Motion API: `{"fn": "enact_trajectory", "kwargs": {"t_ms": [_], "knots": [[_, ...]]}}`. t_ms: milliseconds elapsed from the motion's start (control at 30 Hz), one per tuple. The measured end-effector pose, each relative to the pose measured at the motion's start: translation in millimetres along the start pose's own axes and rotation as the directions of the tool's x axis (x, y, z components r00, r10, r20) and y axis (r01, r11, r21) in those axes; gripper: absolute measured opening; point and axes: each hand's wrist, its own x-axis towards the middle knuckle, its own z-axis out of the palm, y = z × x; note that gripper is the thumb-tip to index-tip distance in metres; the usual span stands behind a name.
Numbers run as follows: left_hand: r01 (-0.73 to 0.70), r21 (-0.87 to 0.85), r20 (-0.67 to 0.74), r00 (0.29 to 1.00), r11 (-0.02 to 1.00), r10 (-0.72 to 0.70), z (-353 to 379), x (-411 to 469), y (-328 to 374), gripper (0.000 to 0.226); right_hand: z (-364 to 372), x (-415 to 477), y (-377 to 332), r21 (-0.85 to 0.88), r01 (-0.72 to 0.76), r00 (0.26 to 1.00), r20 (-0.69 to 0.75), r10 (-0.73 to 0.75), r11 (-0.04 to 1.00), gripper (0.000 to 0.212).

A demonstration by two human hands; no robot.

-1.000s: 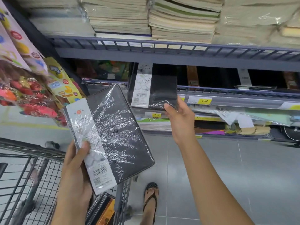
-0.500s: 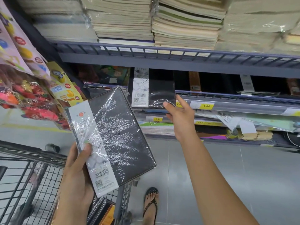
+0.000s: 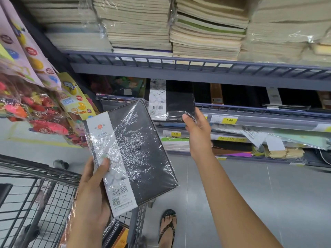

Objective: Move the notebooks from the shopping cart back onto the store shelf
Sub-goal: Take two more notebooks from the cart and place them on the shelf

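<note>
A wrapped notebook (image 3: 132, 154) is gripped by the left hand (image 3: 91, 192) over the cart (image 3: 35, 194). Another notebook (image 3: 172, 101) on the shelf (image 3: 250, 110) is pinched by the right hand (image 3: 198, 129).

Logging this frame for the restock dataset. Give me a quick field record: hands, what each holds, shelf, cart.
left hand: grips wrapped black diary by its white label edge, held tilted above the cart
right hand: fingers on lower right corner of second black notebook, standing upright at the middle shelf
middle shelf rail: dark notebooks behind it, yellow price tag reads 1.00
top shelf: stacks of wrapped pale notebooks
shopping cart: lower left, more wrapped items inside
task state: one notebook at shelf, one in hand
</note>
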Motion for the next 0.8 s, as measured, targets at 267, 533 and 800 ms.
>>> {"fn": "enact_trajectory", "kwargs": {"t_ms": [267,533,800], "knots": [[-0.032,-0.003,0.034,0.999,0.999,0.032,13,-3,4,0.029,2,-11,-12,-0.153,-0.007,0.999,0.038,0.013,0.988,0.065],[0.007,0.009,0.079,0.997,1.000,-0.007,35,6,20,0.037,-15,-96,-30,-0.147,0.072,0.997,0.051,-0.065,0.986,0.040],[0.050,0.128,0.219,0.973,0.991,-0.078,70,24,31,0.030,-34,-106,-26,0.153,-0.048,0.989,0.146,0.025,0.987,0.045]]}}
